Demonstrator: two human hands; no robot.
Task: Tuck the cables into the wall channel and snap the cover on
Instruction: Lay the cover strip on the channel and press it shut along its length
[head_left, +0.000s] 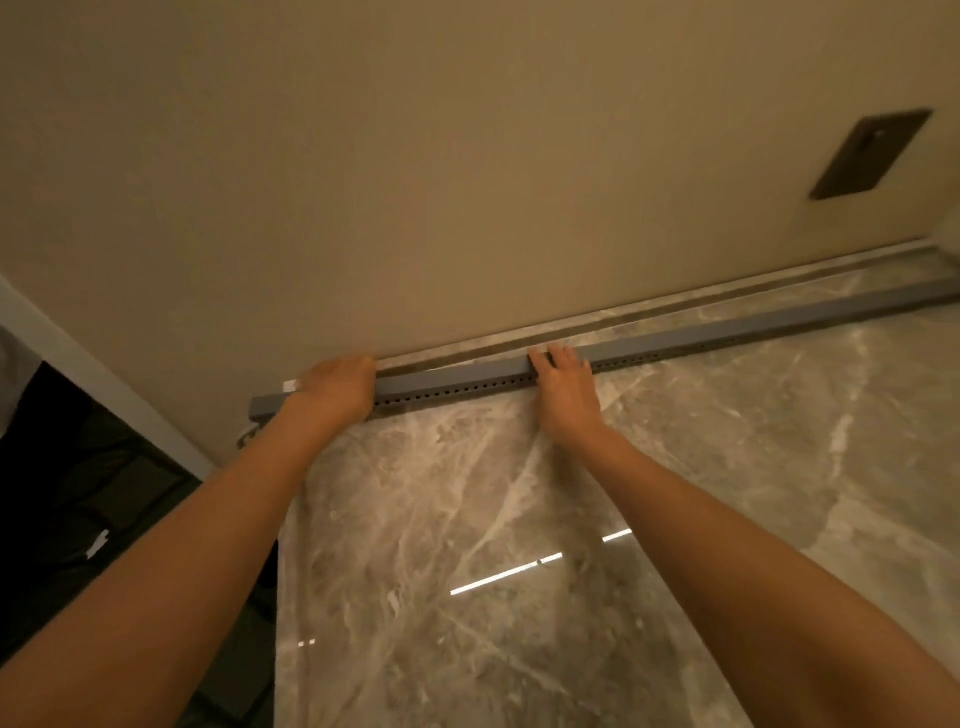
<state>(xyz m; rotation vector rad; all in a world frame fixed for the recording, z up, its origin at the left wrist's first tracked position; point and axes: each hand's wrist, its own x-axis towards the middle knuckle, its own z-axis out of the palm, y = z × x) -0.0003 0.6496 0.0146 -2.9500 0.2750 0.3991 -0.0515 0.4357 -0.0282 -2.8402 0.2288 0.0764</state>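
Note:
A long grey slotted channel (457, 378) lies on the floor along the foot of the beige wall, its grey cover on top. My left hand (337, 387) is closed over the channel near its left end. My right hand (563, 376) presses on the cover farther right, fingers spread flat across its top. A bit of cable (248, 434) curls out below the channel's left end. A small white tag (292, 385) shows by my left hand. Any cables inside the channel are hidden.
The floor is glossy grey marble tile (493, 519) with a matching skirting strip (675, 312) at the wall's foot. A dark plate (870, 153) is set in the wall at the upper right. At the left a white door frame (104, 384) borders a dark area.

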